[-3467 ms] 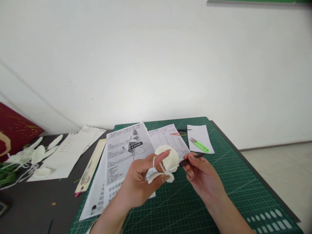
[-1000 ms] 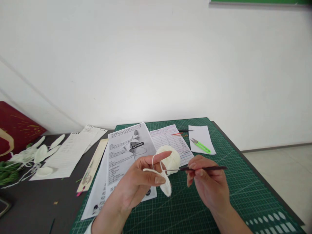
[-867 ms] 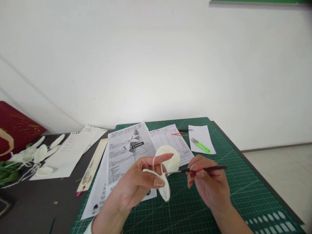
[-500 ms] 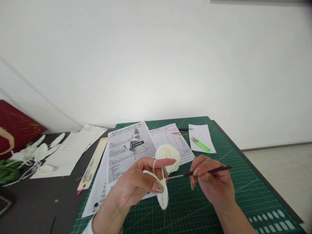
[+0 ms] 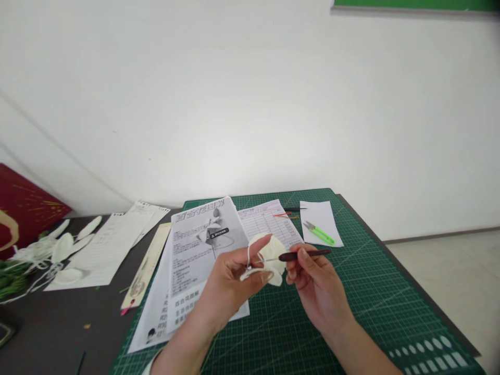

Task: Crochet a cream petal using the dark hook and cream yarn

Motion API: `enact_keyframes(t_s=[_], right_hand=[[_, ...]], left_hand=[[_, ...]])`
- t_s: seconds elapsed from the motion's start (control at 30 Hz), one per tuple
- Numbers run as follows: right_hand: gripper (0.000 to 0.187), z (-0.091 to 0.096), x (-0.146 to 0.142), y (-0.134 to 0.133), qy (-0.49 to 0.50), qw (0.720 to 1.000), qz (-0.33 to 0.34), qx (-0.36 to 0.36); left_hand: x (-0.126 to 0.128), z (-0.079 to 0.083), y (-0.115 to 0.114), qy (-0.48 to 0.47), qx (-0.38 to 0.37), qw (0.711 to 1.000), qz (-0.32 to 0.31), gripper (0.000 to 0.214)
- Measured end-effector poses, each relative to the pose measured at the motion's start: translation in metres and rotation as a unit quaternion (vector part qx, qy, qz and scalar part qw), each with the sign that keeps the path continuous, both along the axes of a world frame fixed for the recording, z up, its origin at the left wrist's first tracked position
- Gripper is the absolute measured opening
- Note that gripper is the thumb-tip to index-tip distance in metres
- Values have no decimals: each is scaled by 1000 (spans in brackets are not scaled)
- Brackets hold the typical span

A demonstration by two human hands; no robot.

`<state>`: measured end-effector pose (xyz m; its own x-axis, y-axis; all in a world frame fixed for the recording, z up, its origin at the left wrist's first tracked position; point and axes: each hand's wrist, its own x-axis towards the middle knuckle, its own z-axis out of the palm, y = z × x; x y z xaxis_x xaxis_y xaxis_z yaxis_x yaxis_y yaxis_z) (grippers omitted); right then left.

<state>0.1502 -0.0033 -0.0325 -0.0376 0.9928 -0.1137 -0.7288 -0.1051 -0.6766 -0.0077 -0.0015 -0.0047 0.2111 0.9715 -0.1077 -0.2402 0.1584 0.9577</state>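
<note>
My left hand (image 5: 230, 281) pinches a small cream crocheted piece (image 5: 274, 276), with the cream yarn looped over its raised forefinger. My right hand (image 5: 312, 284) grips a dark crochet hook (image 5: 302, 254) whose metal tip points left into the piece. Both hands hover close together above the green cutting mat (image 5: 351, 302). A cream yarn ball (image 5: 273, 247) lies on the mat just behind the fingers, partly hidden by them.
Printed instruction sheets (image 5: 199, 245) and a pink form (image 5: 269, 221) lie on the mat. Green-handled snips (image 5: 320, 233) rest on a white slip at the back right. At the far left are cream petals (image 5: 64, 245), green yarn (image 5: 8, 278) and a red bag (image 5: 19, 208).
My right hand moved left toward the left hand, pushing the hook into the piece. The crocheted piece, which hung below the left fingers, is now drawn up between them.
</note>
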Motion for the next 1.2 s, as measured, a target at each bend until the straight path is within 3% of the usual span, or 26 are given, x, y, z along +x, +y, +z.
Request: enact_keyframes(t_s=[0.23, 0.47, 0.67, 0.87, 1.2], right_hand=[[14, -6, -9, -2, -70, 996, -59, 24], [18, -7, -10, 0, -87, 996, 24, 26], [18, -5, -8, 3, -80, 996, 32, 10], [16, -4, -4, 7, -66, 998, 3, 9], [15, -5, 0, 5, -81, 995, 33, 38]], left_hand=[[19, -7, -8, -55, -55, 993, 86, 53], [26, -11, -9, -78, -59, 991, 92, 49], [20, -6, -5, -35, -48, 998, 30, 46], [9, 2, -2, -4, -54, 998, 23, 41], [-6, 7, 7, 48, -31, 991, -121, 39]])
